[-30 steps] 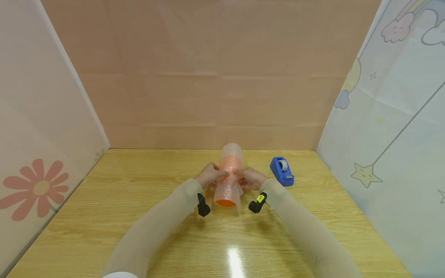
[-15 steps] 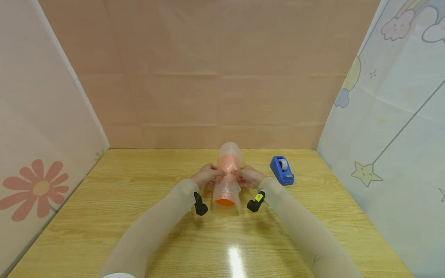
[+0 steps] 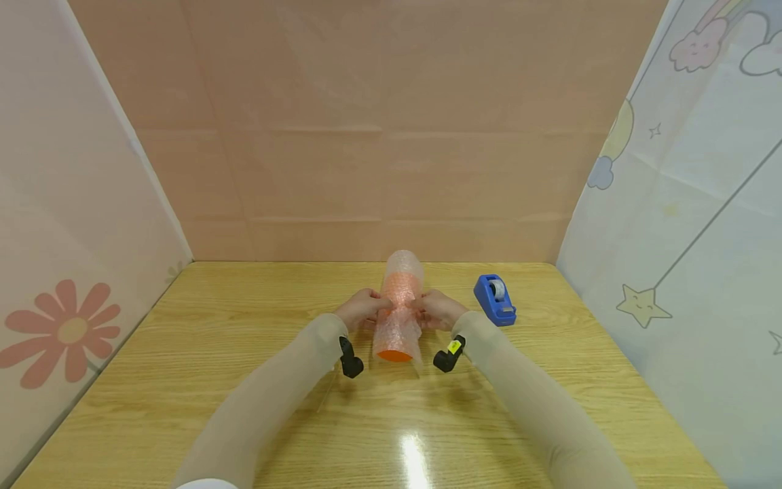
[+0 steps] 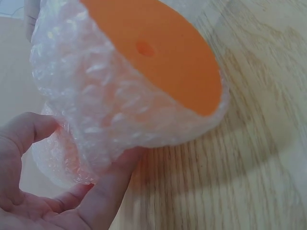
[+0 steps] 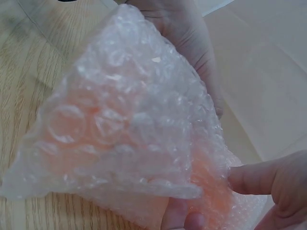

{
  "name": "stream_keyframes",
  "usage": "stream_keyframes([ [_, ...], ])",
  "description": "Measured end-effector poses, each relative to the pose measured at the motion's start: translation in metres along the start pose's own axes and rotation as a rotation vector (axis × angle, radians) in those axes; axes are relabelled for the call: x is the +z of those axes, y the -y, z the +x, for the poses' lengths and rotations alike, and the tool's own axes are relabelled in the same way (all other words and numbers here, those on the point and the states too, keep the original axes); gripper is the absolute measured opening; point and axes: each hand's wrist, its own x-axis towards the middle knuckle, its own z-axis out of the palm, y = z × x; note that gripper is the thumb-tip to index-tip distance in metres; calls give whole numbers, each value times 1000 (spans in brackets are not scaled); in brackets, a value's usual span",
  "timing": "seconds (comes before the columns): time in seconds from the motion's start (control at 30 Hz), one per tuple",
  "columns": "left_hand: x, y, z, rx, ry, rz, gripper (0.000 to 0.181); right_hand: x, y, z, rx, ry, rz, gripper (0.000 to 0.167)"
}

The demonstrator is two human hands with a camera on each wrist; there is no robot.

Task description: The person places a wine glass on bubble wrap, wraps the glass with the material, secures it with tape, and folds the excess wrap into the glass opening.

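Note:
An orange thing (image 4: 168, 57) is rolled up in clear bubble wrap (image 3: 402, 282) and lies lengthwise on the table. Its flat round end with a small dent or hole faces the near side; the rest shows only through the wrap. My left hand (image 3: 360, 308) grips the roll from the left, thumb on top and fingers low against its side. From the right, my right hand (image 3: 438, 309) holds it the same way, thumb pressing on the wrap. In the right wrist view, a loose flap of bubble wrap (image 5: 110, 110) sticks out over the right fingers.
A blue tape dispenser (image 3: 496, 299) with a roll of tape stands to the right of my right hand. The wooden table (image 3: 244, 292) ends at a pinkish-brown backdrop. Printed panels rise along its left and right sides.
Over the first half second, both hands and the wrapped roll shifted slightly left. Since then they have stayed nearly still, with the same grip.

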Motion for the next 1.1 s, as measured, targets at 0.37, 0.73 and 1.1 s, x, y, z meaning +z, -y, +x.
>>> stream_keyframes([
  [0.37, 1, -10, -4, 56, 21, 174, 27, -1, 0, 2, 6, -12, -11, 10],
  [0.73, 7, -11, -13, 40, 77, 148, 49, 1, 0, 1, -8, 11, -20, 8],
  [1.1, 8, 1, -11, 54, -10, 209, 41, 4, -6, 2, 12, 10, 55, 18],
])
